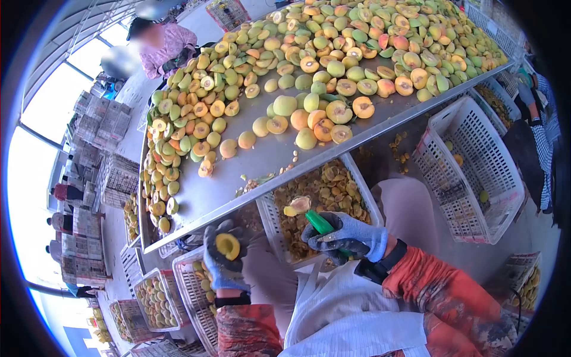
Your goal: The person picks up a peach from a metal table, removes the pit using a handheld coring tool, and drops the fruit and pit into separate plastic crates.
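Observation:
My left hand point(223, 266), in a blue and dark grey glove, is closed around a peach half point(228, 246). Its cut face is turned up and shows a hollow with no pit. My right hand point(351, 234), gloved alike, grips a green-handled pitting tool point(320, 222) that points up and left. At the tool's far end a scrap of pit and flesh point(298, 206) hides the tip. Below both hands' reach, a white crate point(364, 189) between my knees holds many peach scraps point(324, 190).
A metal table point(250, 172) bears a large heap of whole and halved peaches point(333, 53), its raised edge just beyond my hands. White crates stand right point(476, 172) and left point(157, 300). Opposite, a person in a pink patterned top point(168, 44) is at the table. Stacked crates point(113, 128) stand behind.

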Demonstrator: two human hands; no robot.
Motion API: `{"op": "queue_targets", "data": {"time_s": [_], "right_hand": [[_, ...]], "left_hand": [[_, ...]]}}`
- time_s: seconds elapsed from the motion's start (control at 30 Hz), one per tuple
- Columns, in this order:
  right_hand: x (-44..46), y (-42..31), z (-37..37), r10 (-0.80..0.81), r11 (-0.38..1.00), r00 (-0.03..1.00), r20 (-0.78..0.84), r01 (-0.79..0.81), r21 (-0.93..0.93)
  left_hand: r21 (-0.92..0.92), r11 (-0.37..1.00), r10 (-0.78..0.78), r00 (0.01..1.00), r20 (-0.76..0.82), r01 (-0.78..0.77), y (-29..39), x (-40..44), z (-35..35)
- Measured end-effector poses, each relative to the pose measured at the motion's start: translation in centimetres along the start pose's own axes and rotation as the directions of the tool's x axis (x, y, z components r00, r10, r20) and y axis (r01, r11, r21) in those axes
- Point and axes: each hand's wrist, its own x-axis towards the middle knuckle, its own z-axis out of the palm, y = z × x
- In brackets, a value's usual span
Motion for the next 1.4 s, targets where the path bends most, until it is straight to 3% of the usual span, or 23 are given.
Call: {"op": "queue_targets", "data": {"time_s": [0.03,0.07,0.1,0.17,0.23,0.27,0.3,0.4,0.47,0.5,0.57,0.6,0.63,0.67,0.7,0.8,0.87,0.97,1.1,1.17,1.23,1.3,1.4], "right_hand": [[0.9,2.4,-3.0,-0.102,0.685,0.972,-0.210,-0.084,-0.724],[1.4,4.5,-5.2,-0.319,-0.033,0.906,-0.279,-0.305,-0.952],[1.1,5.0,-5.7,-0.332,-0.019,0.901,-0.280,-0.303,-0.953],[1.2,5.2,-6.8,-0.310,0.031,0.859,-0.408,-0.420,-0.907],[1.3,5.9,-6.4,-0.320,0.093,0.873,-0.368,-0.357,-0.929],[1.5,5.9,-6.6,-0.354,0.142,0.875,-0.330,-0.298,-0.944],[1.5,6.2,-6.9,-0.355,0.154,0.873,-0.335,-0.298,-0.942],[1.0,7.0,-7.6,-0.257,0.150,0.916,-0.307,-0.275,-0.949],[0.8,7.6,-8.0,-0.333,0.128,0.906,-0.262,-0.232,-0.964],[0.8,7.7,-8.3,-0.401,0.085,0.895,-0.194,-0.174,-0.981],[0.7,7.3,-8.6,-0.374,0.064,0.909,-0.186,-0.174,-0.983],[0.6,6.9,-8.5,-0.364,0.089,0.904,-0.223,-0.205,-0.975],[0.5,6.5,-8.1,-0.350,0.115,0.902,-0.253,-0.227,-0.967],[0.4,5.9,-7.9,-0.349,0.112,0.907,-0.237,-0.211,-0.971],[0.3,5.2,-7.6,-0.324,0.191,0.897,-0.302,-0.250,-0.949],[0.1,4.0,-6.1,-0.334,0.315,0.885,-0.325,-0.220,-0.923],[0.1,3.0,-4.4,-0.375,0.356,0.876,-0.305,-0.168,-0.919],[-0.1,1.9,-1.4,-0.377,0.342,0.881,-0.285,-0.153,-0.927],[-0.7,1.6,2.0,-0.525,-0.004,0.850,-0.045,-0.054,-0.999],[-0.9,1.5,3.0,-0.497,-0.276,0.860,0.115,-0.031,-0.961],[-1.0,1.5,3.7,-0.492,-0.291,0.860,0.134,-0.018,-0.956],[-0.9,1.2,4.9,-0.435,0.095,0.890,-0.135,-0.104,-0.990],[-0.5,2.4,6.4,-0.432,0.309,0.873,-0.227,-0.093,-0.947]], "left_hand": [[0.184,0.973,0.183,0.953,-0.241,-0.140,1.0,-1.0,-1.1],[0.592,0.794,0.337,0.911,-0.237,-0.139,1.7,-0.9,-5.2],[0.885,0.458,0.481,0.862,-0.162,-0.089,2.7,-0.3,-8.9],[0.985,-0.136,0.630,0.776,0.004,0.105,4.6,-0.1,-8.9],[0.853,0.480,0.599,0.787,-0.147,-0.206,4.1,3.6,-5.6],[0.740,0.628,0.516,0.841,-0.163,-0.242,3.8,5.6,-1.3],[0.764,0.614,0.444,0.887,-0.128,-0.198,3.0,7.0,4.4],[0.810,0.400,0.356,0.887,0.293,-0.428,-3.0,14.6,12.6],[0.842,-0.139,0.193,0.820,0.539,-0.521,-6.4,17.4,17.8],[0.796,-0.322,0.135,0.808,0.574,-0.512,-8.4,18.3,19.4],[0.875,-0.333,0.086,0.913,0.398,-0.350,-9.0,19.0,21.1],[0.875,-0.333,0.086,0.913,0.398,-0.351,-9.1,19.1,20.5],[0.899,0.176,0.099,0.916,0.389,-0.400,-9.0,19.1,19.1],[0.684,0.635,0.119,0.921,0.372,-0.358,-7.6,17.5,19.4],[0.459,0.879,0.002,0.964,0.265,-0.128,-5.5,15.0,19.0],[0.346,0.937,-0.045,0.960,0.277,-0.056,-2.0,9.7,15.4],[-0.048,0.985,-0.138,0.924,0.355,0.165,-1.5,6.4,12.8],[0.026,0.997,-0.077,0.993,0.091,0.075,-3.5,3.4,8.8],[-0.067,0.936,-0.302,0.888,0.346,0.345,-5.2,0.6,3.9],[-0.109,0.948,-0.268,0.934,0.236,0.299,-5.5,-1.3,4.9],[-0.204,0.949,-0.189,0.950,0.248,0.242,-5.8,-2.1,5.1],[-0.294,0.938,-0.106,0.961,0.257,0.182,-5.8,-2.4,5.5],[-0.356,0.920,-0.059,0.956,0.287,0.163,-5.6,-3.9,7.3]]}}
